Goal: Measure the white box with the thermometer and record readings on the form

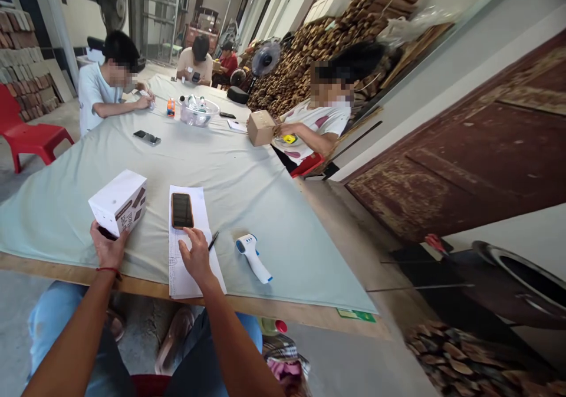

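Note:
My left hand [108,248] is closed around the lower near end of a white printed cardboard box [115,199], which sits tilted on the table. Something dark shows between the palm and the box; I cannot make out what it is. My right hand [197,256] has its fingers partly stretched, the index fingertip at the lower edge of a smartphone [182,210] with an orange-brown case and a dark screen. Under the phone and hand lie sheets of paper [198,201] with writing. Beside my right hand is a black pen [214,240].
A white and blue infrared thermometer [254,258] lies right of the papers on the cloth-covered table [300,255]. Farther back are another phone [147,138], a clear basin [197,118] of bottles and an orange item [171,107]. A person at right handles a brown carton [260,128]; others sit beyond.

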Demonstrator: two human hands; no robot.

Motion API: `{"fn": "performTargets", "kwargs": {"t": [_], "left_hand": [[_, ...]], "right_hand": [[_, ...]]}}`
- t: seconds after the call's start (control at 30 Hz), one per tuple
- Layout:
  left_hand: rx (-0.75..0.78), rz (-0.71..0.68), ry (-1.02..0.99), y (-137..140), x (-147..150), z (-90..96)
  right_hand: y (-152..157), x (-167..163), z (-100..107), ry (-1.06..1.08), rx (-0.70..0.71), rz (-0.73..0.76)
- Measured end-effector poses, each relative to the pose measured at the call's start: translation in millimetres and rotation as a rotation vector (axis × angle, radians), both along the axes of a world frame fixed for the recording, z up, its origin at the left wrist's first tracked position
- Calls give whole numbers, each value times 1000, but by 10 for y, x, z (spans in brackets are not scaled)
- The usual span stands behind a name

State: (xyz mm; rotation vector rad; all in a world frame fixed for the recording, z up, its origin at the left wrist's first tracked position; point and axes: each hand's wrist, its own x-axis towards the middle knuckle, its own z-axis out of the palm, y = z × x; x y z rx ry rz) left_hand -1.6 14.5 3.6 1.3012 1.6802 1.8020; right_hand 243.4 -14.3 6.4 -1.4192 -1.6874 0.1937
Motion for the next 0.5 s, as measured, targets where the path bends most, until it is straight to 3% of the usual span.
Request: {"fn": "performTargets", "kwargs": {"t": [0.07,0.17,0.27,0.3,0.37,0.43,0.5], "left_hand": [[13,82,-123,16,15,22],[25,39,-294,-66,46,53],[-66,-113,-409,-163,32,110],[-118,-182,-422,-185,23,142],[-224,-318,-400,-208,8,221],[-293,-408,-335,-212,8,303],[-304,-439,-263,-208,17,361]], "right_hand": [[-64,167,-13,5,42,-77],[-158,635,-9,-86,29,-341],[-260,1150,51,-250,-251,-650],[-288,1288,78,-291,-394,-682],[-319,1485,137,-336,-616,-594],[-314,1580,200,-307,-706,-526],[-282,1587,272,-207,-726,-561]]}}
